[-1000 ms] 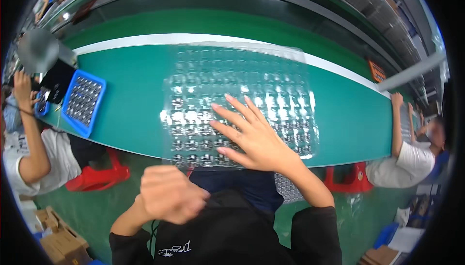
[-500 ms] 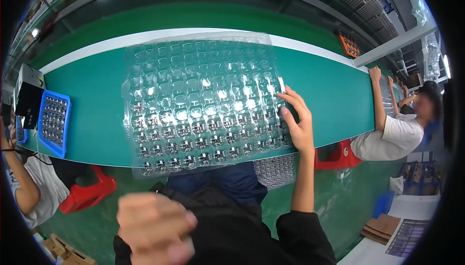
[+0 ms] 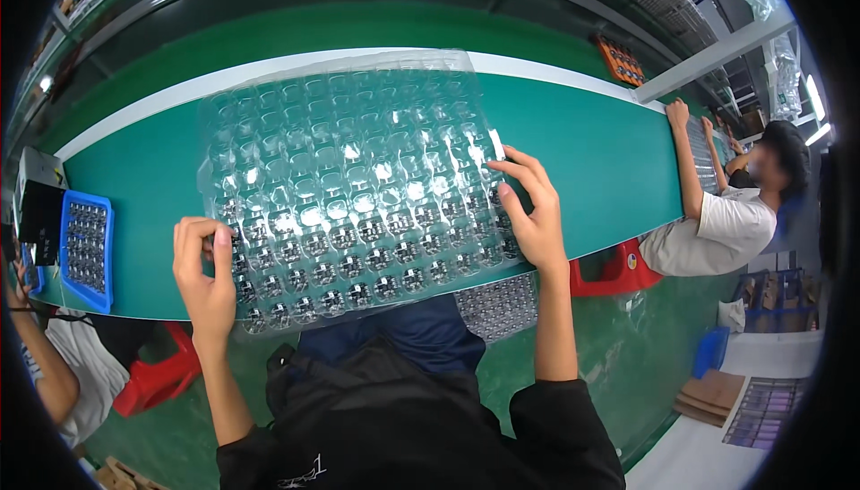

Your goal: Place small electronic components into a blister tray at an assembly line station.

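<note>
A large clear blister tray (image 3: 315,136) with rows of round pockets lies on the green tabletop, its near edge reaching past the table's edge toward me. Small dark-and-silver parts (image 3: 344,237) sit in the pockets of the nearer rows, while the farther pockets show only clear plastic. My left hand (image 3: 206,279) is closed on the tray's left edge near its front corner, thumb along the rim. At the right edge, my right hand (image 3: 536,212) grips the rim between thumb and fingers. Some fingertips are hidden at the tray's edges.
At the table's left end stands a blue bin (image 3: 87,248) of similar parts beside a dark box (image 3: 43,208). Another filled tray (image 3: 497,309) shows below the table edge. Red stools (image 3: 614,270) and co-workers flank me. An orange tray (image 3: 620,60) lies beyond the table.
My left hand has come from in front of my body up to the tray's left edge and taken hold. My right hand stays at the right edge. The whole view has shifted slightly.
</note>
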